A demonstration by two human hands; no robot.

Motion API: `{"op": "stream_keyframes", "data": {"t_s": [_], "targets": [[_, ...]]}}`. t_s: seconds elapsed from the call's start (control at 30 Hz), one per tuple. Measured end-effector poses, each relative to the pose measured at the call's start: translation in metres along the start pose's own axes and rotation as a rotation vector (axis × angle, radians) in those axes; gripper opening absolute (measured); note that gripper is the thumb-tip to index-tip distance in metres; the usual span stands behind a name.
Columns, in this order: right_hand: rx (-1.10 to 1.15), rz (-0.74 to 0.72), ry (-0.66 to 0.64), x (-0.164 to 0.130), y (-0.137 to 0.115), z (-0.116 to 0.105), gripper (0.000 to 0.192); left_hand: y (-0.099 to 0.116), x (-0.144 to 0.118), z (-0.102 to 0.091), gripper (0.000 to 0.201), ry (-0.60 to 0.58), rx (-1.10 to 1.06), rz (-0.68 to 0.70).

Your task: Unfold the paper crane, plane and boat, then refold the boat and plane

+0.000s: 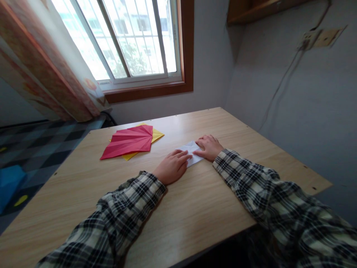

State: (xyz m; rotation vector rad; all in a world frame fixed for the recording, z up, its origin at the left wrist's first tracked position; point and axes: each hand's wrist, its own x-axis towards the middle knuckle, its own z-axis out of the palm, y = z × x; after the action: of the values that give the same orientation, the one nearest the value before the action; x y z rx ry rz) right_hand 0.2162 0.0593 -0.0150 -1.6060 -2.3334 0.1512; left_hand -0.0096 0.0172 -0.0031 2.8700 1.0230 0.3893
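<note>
Head view: two hands pressing a folded white paper flat on the tabletop.

The left hand (171,166) lies palm down with its fingers laid over the near-left end of the white paper (192,152), and the right hand (208,146) rests flat on the far-right end, so both hands are spread open and pressing, neither one clamped around anything. The step in hand looks like creasing a fold; a clean crease would call for fingertips run firmly along the folded edge while the other hand pins the sheet. The paper is small, white, folded to a narrow angular shape, near the middle of the wooden tabletop (195,208). Well apart to the left lies a pleated red paper (129,141) on top of a yellow sheet (157,134).
</note>
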Motion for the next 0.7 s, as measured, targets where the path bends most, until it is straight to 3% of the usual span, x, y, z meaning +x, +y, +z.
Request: {"op": "stream_keyframes", "data": {"t_s": [0.43, 0.7], "targets": [[0.005, -0.033, 0.000, 0.002, 0.001, 0.005, 0.044, 0.004, -0.002, 0.012, 0.043, -0.005, 0.093, -0.102], [0.017, -0.049, 0.025, 0.001, 0.000, 0.004, 0.042, 0.001, 0.000, 0.010, 0.041, 0.056, 0.002, -0.161]]}}
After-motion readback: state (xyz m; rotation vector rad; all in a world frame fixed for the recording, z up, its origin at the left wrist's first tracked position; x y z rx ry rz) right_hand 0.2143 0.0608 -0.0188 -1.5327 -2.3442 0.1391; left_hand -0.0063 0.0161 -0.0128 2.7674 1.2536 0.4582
